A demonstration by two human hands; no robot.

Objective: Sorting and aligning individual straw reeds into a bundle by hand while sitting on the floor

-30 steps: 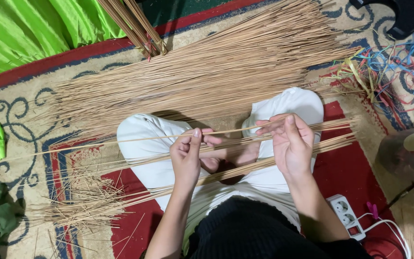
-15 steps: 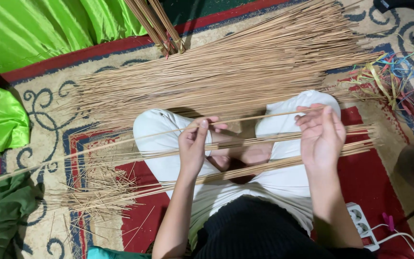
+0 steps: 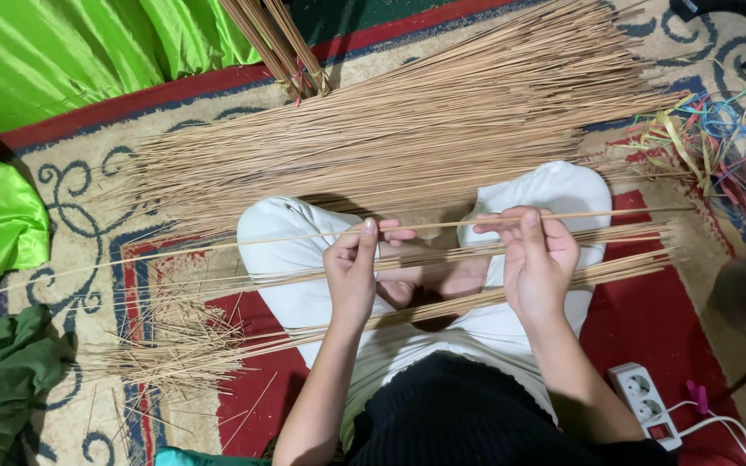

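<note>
We see the left hand [image 3: 354,274] and right hand [image 3: 535,259] each pinching one thin palm-leaf stick [image 3: 442,226] between thumb and fingers, the stick stretched level above the crossed legs in white trousers [image 3: 291,259]. More sticks [image 3: 477,298] lie across the lap below it. Beyond the stick spreads a big stick pile [image 3: 407,129]; the grip underneath seems tight, though hidden.

Both forearms reach forward over the crossed legs, palms turned down. The left hand [image 3: 354,274] is loosely curled, its thumb stretched straight ahead and fingertips pinched together. The right hand [image 3: 535,259], level with it and well apart, pinches likewise
</note>
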